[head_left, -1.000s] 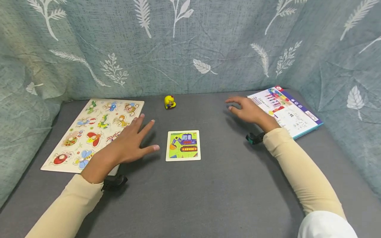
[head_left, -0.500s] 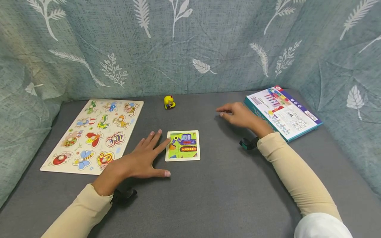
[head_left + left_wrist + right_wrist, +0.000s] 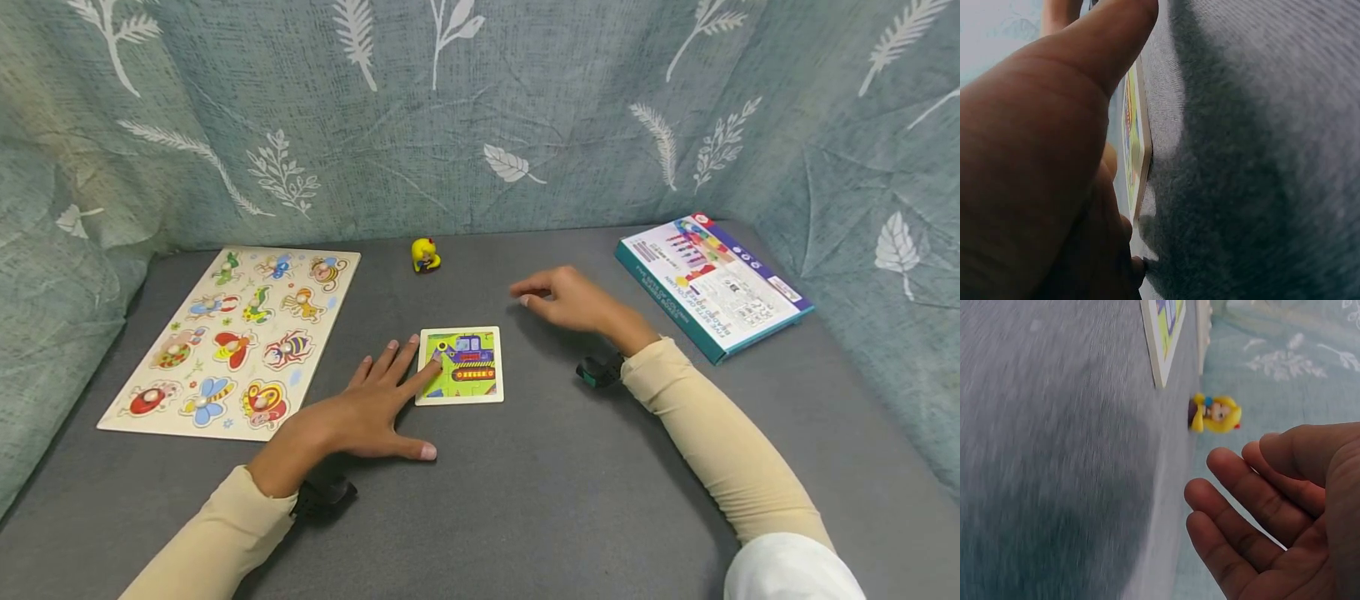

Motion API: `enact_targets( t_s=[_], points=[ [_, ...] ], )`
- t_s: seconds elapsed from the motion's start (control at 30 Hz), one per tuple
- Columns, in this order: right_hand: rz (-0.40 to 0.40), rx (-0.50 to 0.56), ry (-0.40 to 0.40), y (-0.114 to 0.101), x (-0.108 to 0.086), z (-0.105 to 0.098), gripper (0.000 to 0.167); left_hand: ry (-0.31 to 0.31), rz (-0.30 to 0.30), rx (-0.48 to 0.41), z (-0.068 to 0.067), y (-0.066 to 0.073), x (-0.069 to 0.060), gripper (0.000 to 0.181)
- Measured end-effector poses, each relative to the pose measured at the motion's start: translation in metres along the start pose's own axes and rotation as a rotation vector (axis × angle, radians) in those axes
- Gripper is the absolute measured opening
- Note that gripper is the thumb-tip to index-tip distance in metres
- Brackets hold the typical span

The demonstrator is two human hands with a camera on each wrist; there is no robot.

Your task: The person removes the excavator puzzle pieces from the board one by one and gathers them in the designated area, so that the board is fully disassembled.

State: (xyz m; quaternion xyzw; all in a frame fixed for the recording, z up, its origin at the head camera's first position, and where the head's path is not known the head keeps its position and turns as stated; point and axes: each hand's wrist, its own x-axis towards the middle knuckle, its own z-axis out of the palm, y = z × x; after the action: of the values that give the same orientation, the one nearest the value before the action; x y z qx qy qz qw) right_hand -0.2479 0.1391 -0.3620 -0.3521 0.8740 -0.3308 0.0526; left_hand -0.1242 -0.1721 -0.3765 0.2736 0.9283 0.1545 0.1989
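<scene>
A small square jigsaw puzzle (image 3: 472,379) with a purple excavator on green lies mid-table in a pale frame. My left hand (image 3: 360,417) is spread at its left side, the index finger reaching over the picture and the thumb out in front. Whether that fingertip touches the puzzle, I cannot tell. In the left wrist view the puzzle's edge (image 3: 1142,150) shows beyond the thumb. To the right, my right hand (image 3: 573,302) hovers over the table, holding nothing, its fingers loosely bent. The right wrist view shows those fingers (image 3: 1254,512) apart from the puzzle.
On the left lies a wooden peg board (image 3: 247,333) with insect pieces. A yellow-haired figurine (image 3: 425,256) stands at the back. A flat white and teal box (image 3: 712,283) lies at the right. A leaf-patterned curtain (image 3: 480,117) hangs behind the grey table (image 3: 525,500).
My left hand has moved right and nearer, from over the peg board to the puzzle's left side. The right hand has moved left, away from the box, towards the puzzle.
</scene>
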Motion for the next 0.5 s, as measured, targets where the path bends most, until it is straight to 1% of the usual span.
enact_targets(
  t_s=[0.2, 0.27, 0.4, 0.5],
  points=[
    [-0.010, 0.027, -0.052, -0.009, 0.007, 0.009, 0.028, -0.015, -0.011, 0.023, 0.001, 0.003, 0.000, 0.107],
    [-0.017, 0.043, -0.063, -0.013, 0.010, 0.011, 0.029, -0.024, -0.024, 0.038, 0.002, 0.003, 0.001, 0.107],
    [-0.043, 0.070, -0.095, -0.020, 0.015, 0.018, 0.030, -0.019, -0.029, 0.044, 0.004, 0.004, 0.001, 0.108],
    [-0.065, 0.091, -0.134, -0.024, 0.019, 0.024, 0.031, -0.012, -0.031, 0.039, 0.006, 0.004, 0.000, 0.110]
  ],
)
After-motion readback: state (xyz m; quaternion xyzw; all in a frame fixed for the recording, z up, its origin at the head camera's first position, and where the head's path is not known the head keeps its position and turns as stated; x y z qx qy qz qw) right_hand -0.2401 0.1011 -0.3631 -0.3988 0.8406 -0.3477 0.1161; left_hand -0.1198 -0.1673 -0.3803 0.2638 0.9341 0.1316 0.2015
